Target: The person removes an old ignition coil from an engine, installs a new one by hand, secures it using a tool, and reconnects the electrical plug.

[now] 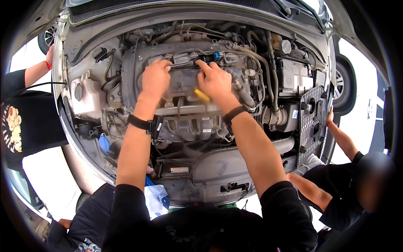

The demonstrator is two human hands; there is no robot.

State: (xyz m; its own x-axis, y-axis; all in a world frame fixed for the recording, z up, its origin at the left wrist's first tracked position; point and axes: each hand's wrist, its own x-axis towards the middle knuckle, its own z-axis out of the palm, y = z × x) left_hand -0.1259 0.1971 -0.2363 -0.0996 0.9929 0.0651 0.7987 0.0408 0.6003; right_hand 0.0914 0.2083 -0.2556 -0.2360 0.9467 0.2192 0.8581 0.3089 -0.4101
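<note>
Both my hands are over the engine [180, 90] of a car with its hood up. My left hand [156, 77] is closed around one end of a slim metal wrench [182, 64], which lies roughly level across the engine top. At the wrench's other end, my right hand [216, 82] has its index finger and thumb closed in; its remaining fingers are curled. Just beyond that fingertip sits a black ignition coil [208, 58] with a blue connector [217, 55]. A yellow piece [202, 95], blurred, shows beside my right hand. The exact grip of the right fingers is partly hidden.
A white fluid reservoir [86, 96] and a blue cap [104, 143] are at the left. Hoses, a battery box [289, 77] and a ribbed dark panel [312, 126] fill the right. People stand on both sides; one person's hand [330, 115] touches the right edge.
</note>
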